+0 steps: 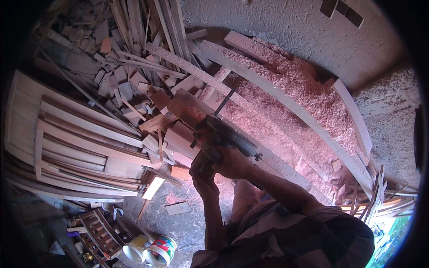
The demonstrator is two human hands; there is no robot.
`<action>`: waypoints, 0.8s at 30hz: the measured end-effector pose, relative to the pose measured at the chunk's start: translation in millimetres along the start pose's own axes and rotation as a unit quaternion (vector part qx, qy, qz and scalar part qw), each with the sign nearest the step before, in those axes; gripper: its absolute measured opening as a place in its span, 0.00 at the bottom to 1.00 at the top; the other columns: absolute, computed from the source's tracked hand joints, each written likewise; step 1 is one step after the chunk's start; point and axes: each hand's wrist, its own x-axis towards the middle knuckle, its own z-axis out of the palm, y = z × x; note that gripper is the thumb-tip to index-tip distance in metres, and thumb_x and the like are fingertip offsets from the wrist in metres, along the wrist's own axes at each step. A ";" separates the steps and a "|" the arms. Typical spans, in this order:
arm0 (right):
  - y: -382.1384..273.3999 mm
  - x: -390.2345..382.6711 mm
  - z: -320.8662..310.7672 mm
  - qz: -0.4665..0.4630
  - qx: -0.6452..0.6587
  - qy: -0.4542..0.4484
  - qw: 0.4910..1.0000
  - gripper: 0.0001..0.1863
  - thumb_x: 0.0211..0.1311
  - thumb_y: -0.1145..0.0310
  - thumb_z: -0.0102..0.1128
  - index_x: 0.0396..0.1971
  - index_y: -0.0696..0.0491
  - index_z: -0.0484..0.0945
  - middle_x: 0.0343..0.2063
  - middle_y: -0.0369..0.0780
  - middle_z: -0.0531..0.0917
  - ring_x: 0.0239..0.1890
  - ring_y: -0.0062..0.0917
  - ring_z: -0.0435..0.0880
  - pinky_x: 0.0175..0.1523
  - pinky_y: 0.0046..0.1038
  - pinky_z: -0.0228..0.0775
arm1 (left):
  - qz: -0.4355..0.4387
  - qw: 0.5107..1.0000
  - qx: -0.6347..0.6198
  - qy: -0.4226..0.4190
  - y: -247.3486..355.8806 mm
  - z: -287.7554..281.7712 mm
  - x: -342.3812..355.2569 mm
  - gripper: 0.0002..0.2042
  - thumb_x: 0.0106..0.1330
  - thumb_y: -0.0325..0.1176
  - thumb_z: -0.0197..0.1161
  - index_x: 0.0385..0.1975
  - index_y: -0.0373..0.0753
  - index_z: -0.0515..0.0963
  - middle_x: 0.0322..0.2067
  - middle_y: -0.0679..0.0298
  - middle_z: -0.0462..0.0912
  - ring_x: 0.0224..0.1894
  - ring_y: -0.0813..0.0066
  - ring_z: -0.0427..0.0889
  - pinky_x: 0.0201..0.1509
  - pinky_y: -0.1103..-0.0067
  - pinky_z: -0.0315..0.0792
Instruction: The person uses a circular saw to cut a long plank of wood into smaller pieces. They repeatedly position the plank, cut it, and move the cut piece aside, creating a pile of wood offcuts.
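While left hand (203,173) and right hand (233,163) grip the dark power tool (222,135), level, even pressure along the plank (279,164) probably works best.

Rough wall (286,24), matt wooden beam (292,102)

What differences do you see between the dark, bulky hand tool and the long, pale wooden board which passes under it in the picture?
Colour: the dark, bulky hand tool is mostly blackish; the long, pale wooden board looks light pinkish.
Shape: the tool is compact with projecting parts; the board is long and narrow.
Hold: the left hand and right hand grip the tool; neither grips the board.
Shared: both are partly hidden.
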 end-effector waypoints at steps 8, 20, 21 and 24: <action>-5.8 23.2 7.4 -0.001 0.004 0.005 1.000 0.23 0.53 0.66 0.69 0.49 0.57 0.78 0.39 0.54 0.86 0.45 0.50 0.86 0.51 0.43 0.80 | -0.006 1.000 0.014 -0.008 10.9 1.6 23.0 0.27 0.79 0.53 0.45 0.64 0.38 0.72 0.60 0.54 0.78 0.63 0.63 0.78 0.64 0.68 0.77; -6.2 54.0 19.8 0.003 -0.013 -0.007 1.000 0.25 0.48 0.67 0.69 0.47 0.62 0.79 0.37 0.58 0.86 0.43 0.55 0.86 0.49 0.47 0.81 | -0.022 1.000 -0.001 0.006 13.6 -6.7 47.4 0.29 0.79 0.55 0.44 0.65 0.37 0.72 0.61 0.54 0.77 0.64 0.60 0.78 0.66 0.66 0.75; -5.2 55.6 20.2 0.012 -0.014 -0.009 1.000 0.25 0.48 0.68 0.69 0.47 0.62 0.79 0.37 0.58 0.86 0.43 0.55 0.86 0.50 0.47 0.81 | -0.025 0.999 -0.021 0.006 12.1 -8.5 49.1 0.30 0.79 0.56 0.44 0.65 0.36 0.72 0.62 0.54 0.77 0.64 0.60 0.77 0.66 0.66 0.75; -4.6 63.3 23.8 0.029 -0.013 -0.017 0.999 0.24 0.48 0.68 0.69 0.46 0.63 0.79 0.37 0.59 0.86 0.43 0.55 0.86 0.50 0.47 0.81 | -0.018 0.999 -0.001 0.031 10.2 -11.6 53.5 0.31 0.78 0.57 0.43 0.66 0.36 0.71 0.62 0.53 0.77 0.65 0.58 0.77 0.67 0.65 0.75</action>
